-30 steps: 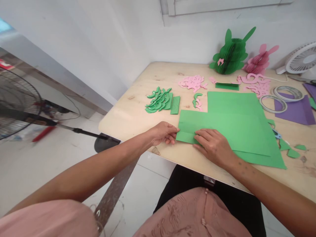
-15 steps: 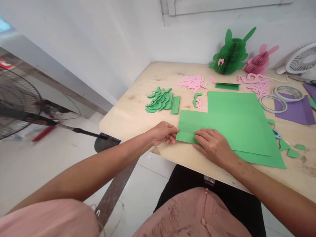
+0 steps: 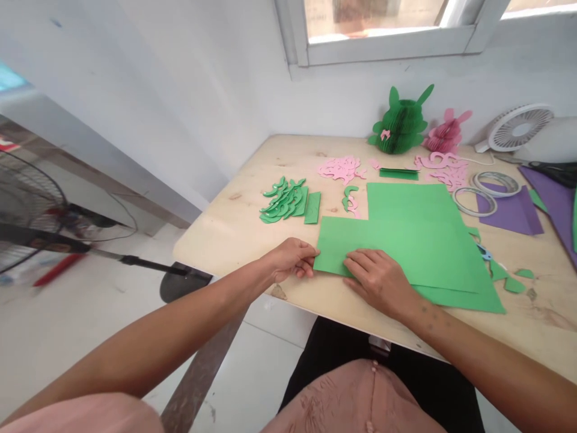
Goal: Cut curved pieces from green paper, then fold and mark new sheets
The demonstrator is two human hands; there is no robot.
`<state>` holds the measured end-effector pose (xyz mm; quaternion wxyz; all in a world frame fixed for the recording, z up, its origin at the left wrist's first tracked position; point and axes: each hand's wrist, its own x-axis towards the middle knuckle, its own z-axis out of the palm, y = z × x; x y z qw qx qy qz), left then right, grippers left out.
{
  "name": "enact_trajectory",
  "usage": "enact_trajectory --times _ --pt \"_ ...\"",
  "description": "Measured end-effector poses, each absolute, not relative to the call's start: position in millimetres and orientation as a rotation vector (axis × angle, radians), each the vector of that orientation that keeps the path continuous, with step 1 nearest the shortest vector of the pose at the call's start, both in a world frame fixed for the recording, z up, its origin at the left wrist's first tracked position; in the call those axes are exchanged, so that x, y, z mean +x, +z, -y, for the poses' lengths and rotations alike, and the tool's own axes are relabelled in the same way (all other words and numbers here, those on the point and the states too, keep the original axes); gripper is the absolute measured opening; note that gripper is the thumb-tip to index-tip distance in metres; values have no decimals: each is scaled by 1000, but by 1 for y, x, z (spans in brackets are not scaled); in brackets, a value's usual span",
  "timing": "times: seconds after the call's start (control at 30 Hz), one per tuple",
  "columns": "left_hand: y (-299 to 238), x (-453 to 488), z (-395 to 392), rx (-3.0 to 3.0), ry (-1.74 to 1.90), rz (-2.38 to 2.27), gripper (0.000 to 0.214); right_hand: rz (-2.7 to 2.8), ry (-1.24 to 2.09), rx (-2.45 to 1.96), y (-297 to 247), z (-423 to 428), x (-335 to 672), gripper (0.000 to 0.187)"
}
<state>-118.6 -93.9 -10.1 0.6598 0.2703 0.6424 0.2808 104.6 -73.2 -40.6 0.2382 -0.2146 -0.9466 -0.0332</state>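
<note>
A large green paper sheet (image 3: pixel 419 240) lies on the wooden table (image 3: pixel 234 222), with a folded strip along its near left edge. My left hand (image 3: pixel 288 260) pinches the left end of that folded edge. My right hand (image 3: pixel 376 281) lies flat on the fold just to the right, fingers stretched out and pressing the paper down. A second green sheet shows underneath, sticking out at the right.
Green cut-outs (image 3: pixel 286 201) and pink cut-outs (image 3: pixel 340 168) lie beyond the sheet. A green paper figure (image 3: pixel 400 122) and a pink one (image 3: pixel 446 137) stand by the wall. Tape rings (image 3: pixel 473 200), purple paper (image 3: pixel 511 213) and a small fan (image 3: pixel 518 127) are right. A floor fan (image 3: pixel 27 222) stands left.
The camera has tilted up and back, bringing the window into view. Both hands stay on the folded edge of the green paper in the same grip.
</note>
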Motion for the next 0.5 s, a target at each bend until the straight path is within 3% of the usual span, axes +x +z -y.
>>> enact_trajectory --times 0.27,0.5 --pt "-12 -119 94 623 648 -1442 27 2635 -141 -612 -40 76 103 12" --pt "-12 -120 93 628 641 -1445 29 2630 -169 -617 -42 77 102 18"
